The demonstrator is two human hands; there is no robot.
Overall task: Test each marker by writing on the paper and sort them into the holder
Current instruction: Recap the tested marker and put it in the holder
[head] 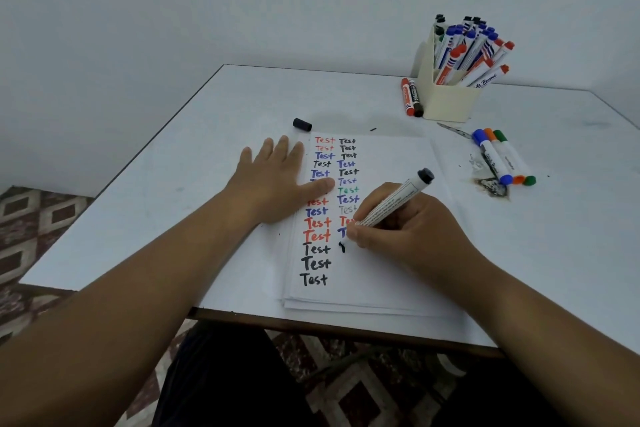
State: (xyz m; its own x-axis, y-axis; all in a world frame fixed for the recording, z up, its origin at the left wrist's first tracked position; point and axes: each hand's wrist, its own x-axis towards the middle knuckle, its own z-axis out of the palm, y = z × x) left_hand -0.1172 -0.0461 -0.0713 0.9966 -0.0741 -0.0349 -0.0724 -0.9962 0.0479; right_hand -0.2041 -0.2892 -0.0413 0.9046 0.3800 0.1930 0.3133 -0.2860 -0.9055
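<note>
The black marker [391, 199] is pinched in the right hand [408, 225], its tip on the paper [388, 270] at a fresh black stroke low in the second column of "Test" words. The left hand [277, 180] lies flat with straight fingers, an open grip pressing the paper's left edge. The cap [302, 124] lies on the table [173, 184] beyond the paper; the holder [446, 97] stands at the far right, full of markers.

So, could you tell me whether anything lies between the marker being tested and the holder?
Nothing visible does. The black marker is in the right hand; bare paper and table lead to the holder.
</note>
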